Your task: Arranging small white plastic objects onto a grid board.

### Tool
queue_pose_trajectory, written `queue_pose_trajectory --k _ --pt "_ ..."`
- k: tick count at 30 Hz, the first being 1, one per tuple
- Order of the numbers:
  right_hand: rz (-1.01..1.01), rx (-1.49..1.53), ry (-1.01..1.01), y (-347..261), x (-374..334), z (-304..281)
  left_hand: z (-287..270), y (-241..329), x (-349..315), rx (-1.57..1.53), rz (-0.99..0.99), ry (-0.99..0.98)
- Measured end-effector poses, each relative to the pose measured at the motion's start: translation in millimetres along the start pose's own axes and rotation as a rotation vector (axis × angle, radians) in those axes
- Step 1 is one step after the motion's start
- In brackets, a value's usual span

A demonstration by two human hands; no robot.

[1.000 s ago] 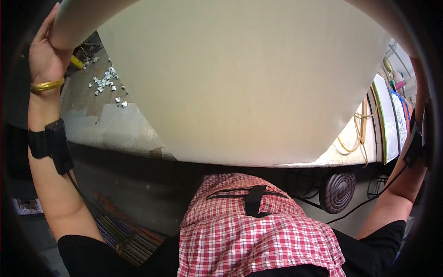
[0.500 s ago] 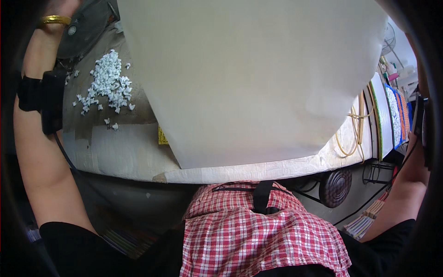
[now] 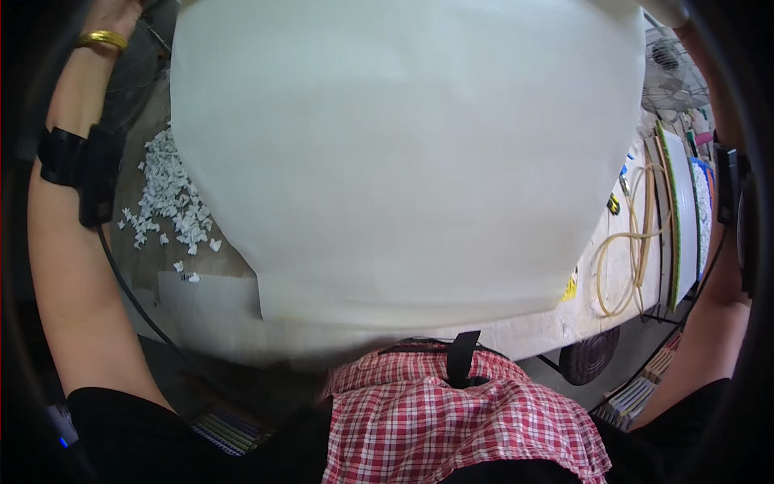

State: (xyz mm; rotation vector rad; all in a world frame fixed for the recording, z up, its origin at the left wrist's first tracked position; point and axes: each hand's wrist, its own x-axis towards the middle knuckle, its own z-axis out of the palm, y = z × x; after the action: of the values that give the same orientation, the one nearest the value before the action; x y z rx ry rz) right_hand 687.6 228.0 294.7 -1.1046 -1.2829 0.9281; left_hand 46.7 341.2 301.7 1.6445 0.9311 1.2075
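Observation:
A large, plain white sheet (image 3: 411, 177) spreads in front of me above the table, its lower edge close to my apron (image 3: 459, 419). My left hand (image 3: 117, 18), below a gold bangle (image 3: 102, 38), reaches up past the sheet's left side. The top of the picture cuts off its fingers, so its grip is hidden. At the upper right corner of the sheet, my right hand (image 3: 667, 11) is closed on the edge, only partly in view. Black bands with small devices (image 3: 98, 173) are strapped to both forearms.
Many small white pieces (image 3: 173, 194) lie heaped on the table (image 3: 205, 310) to the left. On the right are a looped tan cord (image 3: 617, 274), upright boards (image 3: 679, 218) and a wire fan (image 3: 676, 73). A dark round stool (image 3: 588, 359) stands below the table edge.
The sheet has shifted left and its lower edge has come down nearer me. It covers more of the white heap, while more of the cord and the fan shows on the right.

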Motion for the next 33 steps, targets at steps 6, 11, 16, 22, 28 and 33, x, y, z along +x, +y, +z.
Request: queue_pose_trajectory --k 6,11,16,22,28,33 --pt "0.151 -0.082 0.092 125 77 -24 30 -131 29 0.141 -0.287 0.177" --pt "0.297 0.074 0.158 234 82 24 45 -228 44 0.164 -0.405 0.253" --pt "0.292 0.242 0.115 313 95 18 43 -299 47 -0.176 -0.350 0.215" --pt "0.294 -0.049 0.306 301 35 25 56 -303 -39 0.137 -0.408 0.195" --pt "0.466 -0.600 0.226 276 -164 11 63 -254 -245 0.356 -0.635 0.174" --pt "0.675 -0.540 0.153 229 -323 24 94 -168 -388 0.272 -0.775 0.122"
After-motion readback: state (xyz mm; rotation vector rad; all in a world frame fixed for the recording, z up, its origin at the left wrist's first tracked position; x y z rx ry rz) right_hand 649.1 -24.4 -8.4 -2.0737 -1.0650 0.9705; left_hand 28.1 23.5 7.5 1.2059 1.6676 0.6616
